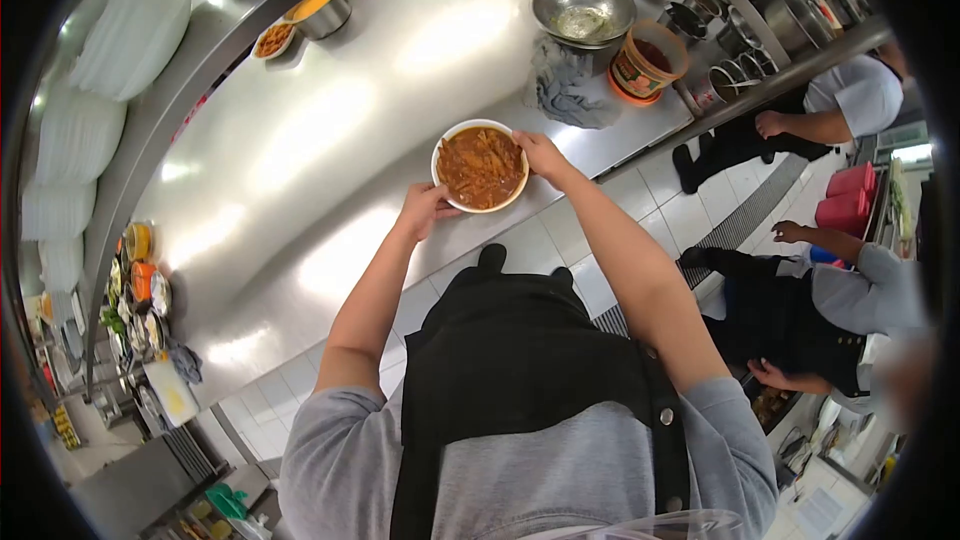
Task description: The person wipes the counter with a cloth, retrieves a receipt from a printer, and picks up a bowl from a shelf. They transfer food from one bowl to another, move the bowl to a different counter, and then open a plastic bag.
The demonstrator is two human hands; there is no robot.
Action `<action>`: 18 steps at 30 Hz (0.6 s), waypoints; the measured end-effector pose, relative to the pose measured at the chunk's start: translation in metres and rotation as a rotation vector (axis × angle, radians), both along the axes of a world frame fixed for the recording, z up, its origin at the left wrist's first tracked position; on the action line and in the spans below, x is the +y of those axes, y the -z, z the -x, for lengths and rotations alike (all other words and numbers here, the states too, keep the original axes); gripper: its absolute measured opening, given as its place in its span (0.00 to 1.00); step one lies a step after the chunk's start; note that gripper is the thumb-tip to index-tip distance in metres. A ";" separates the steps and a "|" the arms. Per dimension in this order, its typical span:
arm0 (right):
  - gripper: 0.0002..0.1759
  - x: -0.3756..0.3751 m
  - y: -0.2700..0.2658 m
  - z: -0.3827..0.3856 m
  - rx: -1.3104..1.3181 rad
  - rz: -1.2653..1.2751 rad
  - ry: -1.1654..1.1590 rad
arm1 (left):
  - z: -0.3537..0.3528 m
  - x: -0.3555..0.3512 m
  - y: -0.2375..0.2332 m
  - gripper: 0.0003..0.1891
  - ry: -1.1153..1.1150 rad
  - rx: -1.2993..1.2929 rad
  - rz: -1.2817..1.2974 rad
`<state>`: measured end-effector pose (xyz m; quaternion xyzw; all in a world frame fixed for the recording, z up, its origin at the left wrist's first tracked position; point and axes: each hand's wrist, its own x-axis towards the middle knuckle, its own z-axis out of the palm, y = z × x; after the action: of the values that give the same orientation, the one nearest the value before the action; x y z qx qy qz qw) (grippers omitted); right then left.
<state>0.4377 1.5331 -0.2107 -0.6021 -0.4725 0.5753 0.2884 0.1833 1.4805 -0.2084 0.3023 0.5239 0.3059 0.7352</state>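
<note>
A round white bowl [437,152] full of reddish-brown stew [482,168] is held between my two hands, over the front edge of the steel counter [300,140]. My left hand [425,210] grips the bowl's lower left rim, its fingers partly hidden under the bowl. On the upper right rim, my right hand [540,155] has its thumb over the edge and the other fingers mostly out of sight beneath. The bowl looks about level.
Toward the back right stand a metal bowl [583,10], a grey cloth [570,85] and a plastic tub [645,58]. A steel pot [322,10] and a small dish [273,41] sit at the back. Stacked white plates [130,30] line the left shelf. Two people in aprons work at right.
</note>
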 end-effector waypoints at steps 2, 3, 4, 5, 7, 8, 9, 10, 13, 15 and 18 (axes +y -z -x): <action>0.24 -0.006 0.005 -0.003 -0.042 -0.020 0.062 | -0.003 0.003 -0.006 0.16 0.033 0.038 -0.012; 0.24 -0.010 0.000 -0.003 -0.110 -0.008 0.056 | -0.002 0.006 -0.003 0.16 0.065 0.052 -0.016; 0.25 -0.015 -0.008 -0.004 -0.074 -0.004 0.083 | -0.004 0.008 -0.014 0.16 0.090 0.049 -0.017; 0.25 -0.023 -0.015 -0.004 -0.038 0.000 0.113 | -0.005 0.008 -0.026 0.16 0.118 0.047 -0.015; 0.27 -0.036 -0.016 -0.005 0.005 -0.125 0.199 | -0.007 0.011 -0.041 0.15 0.200 0.069 -0.030; 0.27 -0.042 -0.014 -0.008 0.004 -0.134 0.230 | -0.008 0.011 -0.048 0.15 0.222 0.079 -0.033; 0.27 -0.049 -0.024 -0.010 0.003 -0.142 0.263 | -0.010 0.012 -0.055 0.14 0.244 0.089 -0.038; 0.27 -0.056 -0.030 -0.015 0.000 -0.150 0.292 | -0.015 0.014 -0.060 0.14 0.264 0.098 -0.042; 0.31 -0.083 -0.054 -0.027 0.062 -0.168 0.424 | -0.030 0.016 -0.070 0.13 0.368 0.119 -0.038; 0.38 -0.103 -0.063 -0.049 0.180 -0.058 0.478 | -0.055 0.015 -0.075 0.12 0.436 0.139 -0.038; 0.42 -0.133 -0.071 -0.070 0.378 0.058 0.647 | -0.082 0.016 -0.088 0.11 0.535 0.133 -0.057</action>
<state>0.5080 1.4003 -0.1398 -0.6112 -0.1797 0.5686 0.5203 0.2654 1.4967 -0.1206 0.4697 0.4638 0.0948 0.7451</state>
